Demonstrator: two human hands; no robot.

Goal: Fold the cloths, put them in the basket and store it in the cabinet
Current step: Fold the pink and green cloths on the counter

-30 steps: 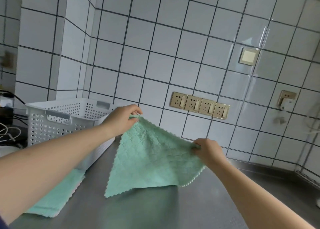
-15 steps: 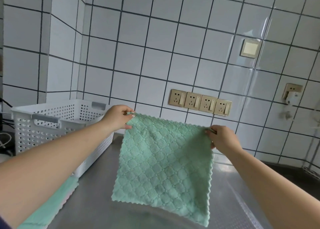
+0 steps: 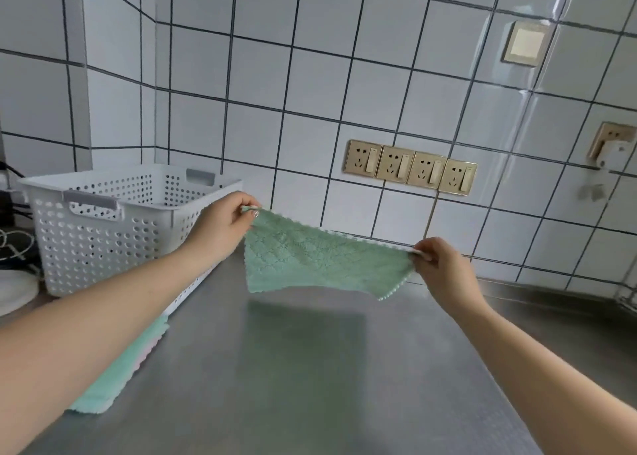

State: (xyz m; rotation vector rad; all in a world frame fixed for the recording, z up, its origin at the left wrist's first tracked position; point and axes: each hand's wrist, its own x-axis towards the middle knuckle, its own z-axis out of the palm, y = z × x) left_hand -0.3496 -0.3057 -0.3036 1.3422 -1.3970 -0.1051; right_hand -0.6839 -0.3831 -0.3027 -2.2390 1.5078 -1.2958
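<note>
A green quilted cloth (image 3: 317, 261) is stretched in the air above the steel counter (image 3: 310, 368). My left hand (image 3: 224, 225) pinches its upper left corner. My right hand (image 3: 443, 268) pinches the upper right corner, a little lower. The cloth's far edge swings away from me, so it looks short. A white perforated basket (image 3: 103, 227) stands on the counter at the left, just behind my left forearm. More cloths (image 3: 117, 375), green with a pink edge showing, lie flat on the counter under my left arm.
A tiled wall rises right behind the counter, with a row of gold sockets (image 3: 410, 167) and another socket with a white plug (image 3: 612, 144). Cables and a white plate (image 3: 13, 292) sit left of the basket.
Half a second ago the cloth hung down flat from both hands. Now its lower edge has swung up and away, both hands have dropped, and my view has tilted down.
</note>
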